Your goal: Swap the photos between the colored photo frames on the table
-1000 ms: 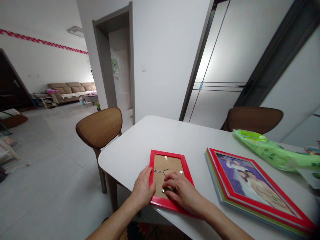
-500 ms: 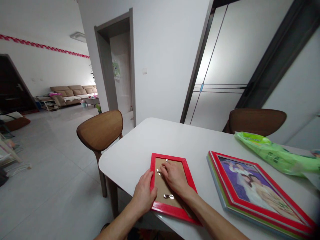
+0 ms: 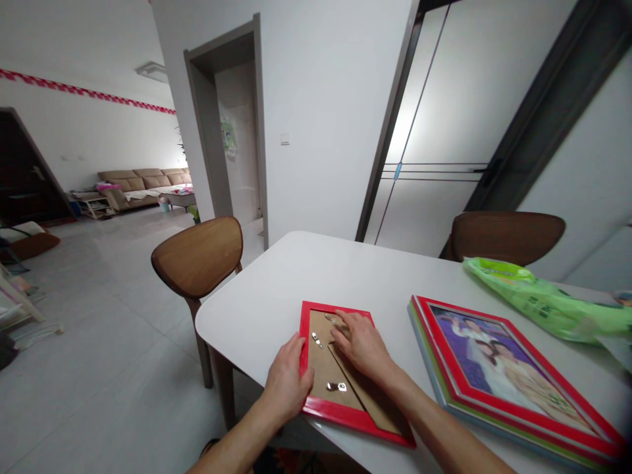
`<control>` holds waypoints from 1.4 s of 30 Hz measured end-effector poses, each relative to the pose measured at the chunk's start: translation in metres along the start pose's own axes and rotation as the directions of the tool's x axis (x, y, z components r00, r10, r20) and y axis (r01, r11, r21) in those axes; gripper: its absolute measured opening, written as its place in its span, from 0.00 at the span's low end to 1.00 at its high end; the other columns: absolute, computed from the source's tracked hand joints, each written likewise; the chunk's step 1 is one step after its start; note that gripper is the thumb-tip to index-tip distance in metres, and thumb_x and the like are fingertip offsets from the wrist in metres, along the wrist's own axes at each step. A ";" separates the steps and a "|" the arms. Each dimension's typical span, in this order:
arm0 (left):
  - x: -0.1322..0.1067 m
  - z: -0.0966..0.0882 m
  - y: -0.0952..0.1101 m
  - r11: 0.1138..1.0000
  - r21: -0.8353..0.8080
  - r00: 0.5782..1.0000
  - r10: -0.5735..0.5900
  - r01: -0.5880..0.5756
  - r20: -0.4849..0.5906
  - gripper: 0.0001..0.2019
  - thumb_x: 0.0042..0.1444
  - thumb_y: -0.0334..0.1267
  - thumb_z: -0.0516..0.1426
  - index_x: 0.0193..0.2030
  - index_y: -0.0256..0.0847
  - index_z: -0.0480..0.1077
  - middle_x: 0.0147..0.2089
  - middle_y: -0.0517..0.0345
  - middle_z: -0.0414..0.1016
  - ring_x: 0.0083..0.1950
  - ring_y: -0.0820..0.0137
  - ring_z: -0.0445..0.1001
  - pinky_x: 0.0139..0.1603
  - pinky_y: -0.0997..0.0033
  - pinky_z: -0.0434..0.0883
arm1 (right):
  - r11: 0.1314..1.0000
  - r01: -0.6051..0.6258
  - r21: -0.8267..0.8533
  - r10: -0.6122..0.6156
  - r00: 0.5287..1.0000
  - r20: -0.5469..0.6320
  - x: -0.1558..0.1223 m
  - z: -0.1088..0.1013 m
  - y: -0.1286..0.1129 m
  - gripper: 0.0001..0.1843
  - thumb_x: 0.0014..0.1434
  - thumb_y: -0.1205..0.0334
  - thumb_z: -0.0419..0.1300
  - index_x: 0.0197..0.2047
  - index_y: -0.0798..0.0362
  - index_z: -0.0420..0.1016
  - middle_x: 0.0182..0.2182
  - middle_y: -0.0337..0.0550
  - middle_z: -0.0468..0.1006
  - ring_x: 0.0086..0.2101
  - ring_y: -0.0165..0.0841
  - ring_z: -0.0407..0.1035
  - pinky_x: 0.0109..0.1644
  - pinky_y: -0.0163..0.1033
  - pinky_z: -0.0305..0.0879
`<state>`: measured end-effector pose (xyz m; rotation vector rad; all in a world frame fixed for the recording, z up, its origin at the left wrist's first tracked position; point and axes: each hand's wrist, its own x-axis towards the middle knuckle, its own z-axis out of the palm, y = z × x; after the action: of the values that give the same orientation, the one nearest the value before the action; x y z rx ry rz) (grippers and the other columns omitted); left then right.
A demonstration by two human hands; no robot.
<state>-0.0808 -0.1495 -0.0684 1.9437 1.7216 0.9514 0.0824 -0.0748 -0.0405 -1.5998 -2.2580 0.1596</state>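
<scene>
A red picture frame [image 3: 307, 355] lies face down on the white table, its brown backing board [image 3: 322, 365] showing. Along its left side rests my left hand [image 3: 289, 374], fingers and thumb closed on the edge. My right hand [image 3: 363, 345] is over the upper right of the back, with the index finger extended to the small metal hanger [image 3: 332, 320] near the top; nothing shows clasped in it. Two more metal fittings, one on the left [image 3: 316, 340] and one lower down [image 3: 336, 387], are on the board. A brown stand flap [image 3: 378, 398] lies slanted beneath my right wrist.
Right of the frame is a stack of picture frames [image 3: 461, 388], a photo in the top one. Behind it lies a green plastic bag [image 3: 548, 306]. Wooden chairs stand at the left [image 3: 200, 257] and far right [image 3: 508, 237] of the table [image 3: 276, 283].
My right hand has moved up and right across the back, its index finger now stretched out. The slanted stand flap has come into view. The frame has shifted slightly right.
</scene>
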 end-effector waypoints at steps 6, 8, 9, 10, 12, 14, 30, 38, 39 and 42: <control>0.000 0.002 0.001 0.998 -0.050 0.999 -0.039 0.038 -0.008 0.26 0.46 0.32 0.50 0.54 0.27 0.57 0.57 0.42 0.57 0.58 0.61 0.55 0.59 0.62 0.52 | 0.995 0.056 0.084 -0.065 0.991 0.118 -0.047 -0.013 0.004 0.23 0.45 0.54 0.55 0.45 0.52 0.68 0.38 0.47 0.70 0.38 0.36 0.64 0.41 0.38 0.57; 0.001 0.001 0.001 0.996 -0.071 0.999 -0.051 0.050 -0.005 0.26 0.45 0.33 0.51 0.54 0.27 0.58 0.57 0.41 0.57 0.58 0.60 0.55 0.59 0.61 0.52 | 0.992 0.026 0.122 -0.039 0.994 0.101 -0.049 -0.014 0.004 0.23 0.44 0.60 0.54 0.46 0.54 0.67 0.39 0.48 0.70 0.39 0.36 0.64 0.43 0.37 0.57; 0.001 0.000 0.001 0.995 -0.084 0.998 -0.057 0.057 -0.004 0.26 0.45 0.33 0.52 0.53 0.27 0.58 0.57 0.40 0.57 0.58 0.60 0.55 0.58 0.61 0.52 | 0.990 0.010 0.138 -0.024 0.995 0.101 -0.048 -0.016 0.004 0.24 0.43 0.62 0.54 0.46 0.56 0.67 0.39 0.48 0.70 0.40 0.35 0.64 0.44 0.37 0.57; 0.001 -0.002 0.003 0.993 -0.098 0.998 -0.066 0.066 -0.004 0.25 0.45 0.34 0.53 0.52 0.27 0.60 0.57 0.39 0.57 0.57 0.59 0.56 0.58 0.60 0.52 | 0.989 -0.001 0.147 -0.014 0.995 0.103 -0.045 -0.019 0.003 0.24 0.42 0.64 0.54 0.46 0.57 0.67 0.39 0.48 0.71 0.40 0.35 0.64 0.45 0.37 0.57; 0.002 -0.006 0.008 0.990 -0.118 0.997 -0.080 0.078 -0.010 0.23 0.45 0.36 0.53 0.49 0.30 0.63 0.57 0.39 0.58 0.57 0.58 0.56 0.57 0.59 0.53 | 0.989 -0.011 0.149 -0.004 0.995 0.103 -0.041 -0.028 0.000 0.24 0.41 0.65 0.53 0.45 0.58 0.68 0.38 0.49 0.72 0.39 0.36 0.65 0.44 0.38 0.58; 0.003 -0.009 0.017 0.974 -0.209 0.994 -0.102 0.091 -0.041 0.18 0.43 0.36 0.55 0.44 0.35 0.66 0.56 0.44 0.59 0.57 0.59 0.57 0.57 0.61 0.53 | 0.989 -0.013 0.147 0.001 0.996 0.085 -0.038 -0.040 -0.005 0.22 0.42 0.63 0.53 0.43 0.57 0.70 0.37 0.49 0.72 0.38 0.36 0.65 0.44 0.39 0.59; -0.008 -0.087 -0.069 0.781 -0.508 0.864 -0.487 0.364 -0.129 0.12 0.41 0.46 0.52 0.25 0.37 0.62 0.20 0.63 0.65 0.21 0.72 0.65 0.21 0.76 0.60 | 0.979 -0.199 -0.037 0.201 0.978 0.048 -0.043 -0.013 0.043 0.24 0.51 0.60 0.48 0.50 0.61 0.61 0.39 0.55 0.70 0.38 0.40 0.66 0.42 0.41 0.58; -0.012 -0.094 -0.078 0.937 -0.176 0.900 -0.341 0.302 -0.271 0.18 0.39 0.33 0.55 0.41 0.39 0.64 0.36 0.56 0.70 0.41 0.62 0.68 0.44 0.62 0.62 | 0.808 -0.452 0.377 0.419 0.892 0.169 -0.035 -0.023 0.039 0.31 0.47 0.63 0.48 0.55 0.63 0.51 0.28 0.50 0.74 0.27 0.37 0.69 0.33 0.40 0.62; -0.011 -0.093 -0.071 0.952 -0.140 0.908 -0.304 0.274 -0.290 0.19 0.39 0.31 0.55 0.42 0.39 0.64 0.42 0.53 0.68 0.47 0.60 0.65 0.49 0.59 0.59 | 0.691 -0.499 0.524 0.437 0.865 0.247 -0.036 -0.026 0.038 0.33 0.46 0.63 0.47 0.57 0.61 0.48 0.27 0.47 0.74 0.25 0.35 0.69 0.30 0.39 0.62; -0.010 -0.081 -0.036 0.982 -0.068 0.938 -0.189 0.177 -0.289 0.20 0.40 0.30 0.55 0.44 0.38 0.64 0.52 0.50 0.62 0.55 0.60 0.56 0.57 0.58 0.50 | 0.301 -0.513 0.804 0.358 0.842 0.403 -0.040 -0.033 0.031 0.36 0.45 0.65 0.46 0.59 0.55 0.40 0.29 0.44 0.75 0.23 0.33 0.70 0.27 0.37 0.63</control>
<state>-0.1633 -0.1651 -0.0383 1.6447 1.9868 1.2451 0.1332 -0.1049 -0.0284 -1.4668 -1.2129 1.4298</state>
